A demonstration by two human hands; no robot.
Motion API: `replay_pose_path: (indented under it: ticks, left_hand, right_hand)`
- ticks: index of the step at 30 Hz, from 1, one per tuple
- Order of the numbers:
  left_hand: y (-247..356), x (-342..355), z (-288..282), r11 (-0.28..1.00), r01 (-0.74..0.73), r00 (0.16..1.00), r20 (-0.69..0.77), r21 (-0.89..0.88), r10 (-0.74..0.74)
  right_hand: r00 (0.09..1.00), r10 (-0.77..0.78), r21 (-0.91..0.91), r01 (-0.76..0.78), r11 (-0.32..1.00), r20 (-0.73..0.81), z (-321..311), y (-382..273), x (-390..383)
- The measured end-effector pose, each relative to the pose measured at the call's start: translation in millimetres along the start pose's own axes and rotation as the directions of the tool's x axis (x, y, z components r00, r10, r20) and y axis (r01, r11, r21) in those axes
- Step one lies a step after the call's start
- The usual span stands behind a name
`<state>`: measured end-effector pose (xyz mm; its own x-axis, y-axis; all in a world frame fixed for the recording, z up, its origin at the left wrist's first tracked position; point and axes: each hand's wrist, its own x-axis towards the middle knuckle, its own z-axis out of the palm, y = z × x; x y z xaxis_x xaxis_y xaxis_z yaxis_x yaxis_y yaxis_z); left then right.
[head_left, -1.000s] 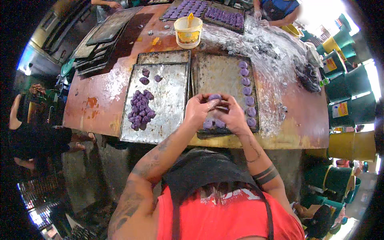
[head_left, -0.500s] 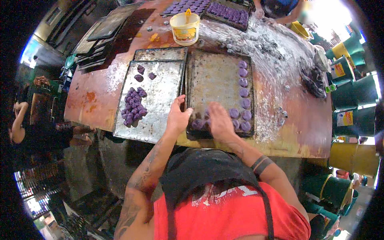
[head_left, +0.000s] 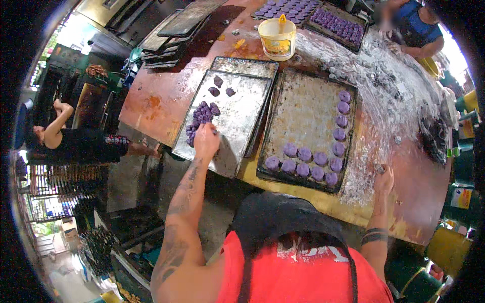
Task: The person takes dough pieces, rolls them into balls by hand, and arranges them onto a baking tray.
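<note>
Purple dough pieces [head_left: 203, 112] lie heaped on a metal tray [head_left: 242, 108] at the left, with a few dark purple lumps [head_left: 214, 92] farther back. My left hand [head_left: 207, 142] reaches into the near side of the heap, its fingers pinched on a dough piece that is mostly hidden. Beside it, a darker baking tray [head_left: 298, 108] carries flattened purple dough rounds [head_left: 303, 154] along its right and near sides. On the table right of that tray is my right hand [head_left: 385, 180], fingers closed at a small greyish, floury lump [head_left: 379, 167].
A white bucket [head_left: 277, 45] with a yellow handle stands behind the trays. Farther back are two more trays of purple dough [head_left: 337, 26]. Flour [head_left: 374, 65] and small lumps cover the table's right part. Stacked trays [head_left: 177, 38] sit far left. A co-worker [head_left: 419, 28] stands far right.
My left hand has moved left from between the trays to the dough heap. My right hand has left the rounds and moved right onto the floury table. The view has swung.
</note>
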<state>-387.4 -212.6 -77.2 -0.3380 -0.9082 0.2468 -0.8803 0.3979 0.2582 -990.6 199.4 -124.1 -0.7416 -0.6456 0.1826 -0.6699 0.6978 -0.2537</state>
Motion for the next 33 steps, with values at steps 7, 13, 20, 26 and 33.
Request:
replay_pose_path:
  ticks: [7, 13, 20, 26, 33]
  left_hand:
    - [31.0, 19.4, -12.8, 0.998, 0.015, 0.999, 0.039, -0.054, -0.013]
    - [154.9, 7.7, -48.9, -0.085, 0.405, 0.905, 0.412, -0.910, -0.103]
    - [201.4, -6.5, -91.1, -0.219, 0.565, 0.825, 0.546, -0.796, 0.145]
    - [182.2, 4.8, -103.8, -0.068, 0.489, 0.840, 0.448, -0.870, 0.305]
    - [197.7, 17.2, -121.0, -0.139, 0.544, 0.818, 0.487, -0.827, 0.305]
  right_hand:
    - [0.925, 0.062, 0.911, -0.380, 0.163, 0.374, -3.9, -159.5, -19.4]
    - [0.904, -0.357, 0.909, -0.073, 0.411, 0.234, -80.4, -377.3, -44.3]
    - [0.828, -0.500, 0.518, 0.553, 0.653, -0.254, -82.0, -435.0, -55.4]
    - [0.935, -0.329, 0.681, 0.153, 0.716, 0.136, -121.4, -432.2, -56.9]
    - [0.955, -0.123, 0.961, -0.275, -0.013, 0.271, -116.9, -457.8, -70.9]
